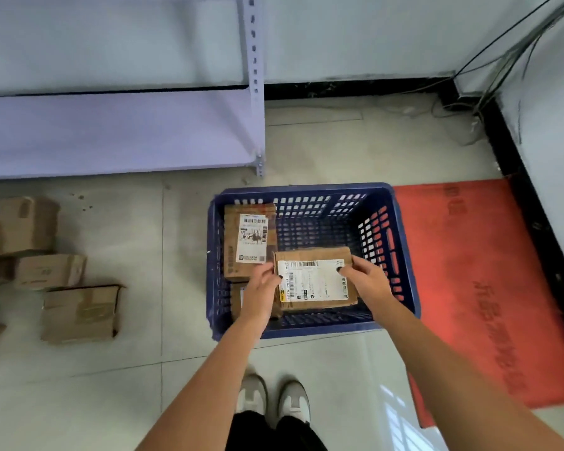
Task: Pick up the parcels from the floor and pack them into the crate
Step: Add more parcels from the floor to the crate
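Note:
A blue slatted crate (pixel 401 242) stands on the floor in front of my feet. Inside it, a brown cardboard parcel with a white label (pixel 315 279) is held between both my hands, low in the crate's near middle. My left hand (pixel 261 289) grips its left edge and my right hand (pixel 365 281) grips its right edge. Another labelled parcel (pixel 249 240) lies flat in the crate's far left part. A third parcel (pixel 236 299) shows partly under my left hand. Several cardboard parcels lie on the floor to the left, the nearest (pixel 80 314) with a loose flap.
A pale metal shelf unit (pixel 121 131) with an upright post (pixel 254 86) stands at the back left. A red mat (pixel 479 288) lies right of the crate, along a black skirting. Cables (pixel 489 66) hang in the far right corner. My shoes (pixel 272 402) are just behind the crate.

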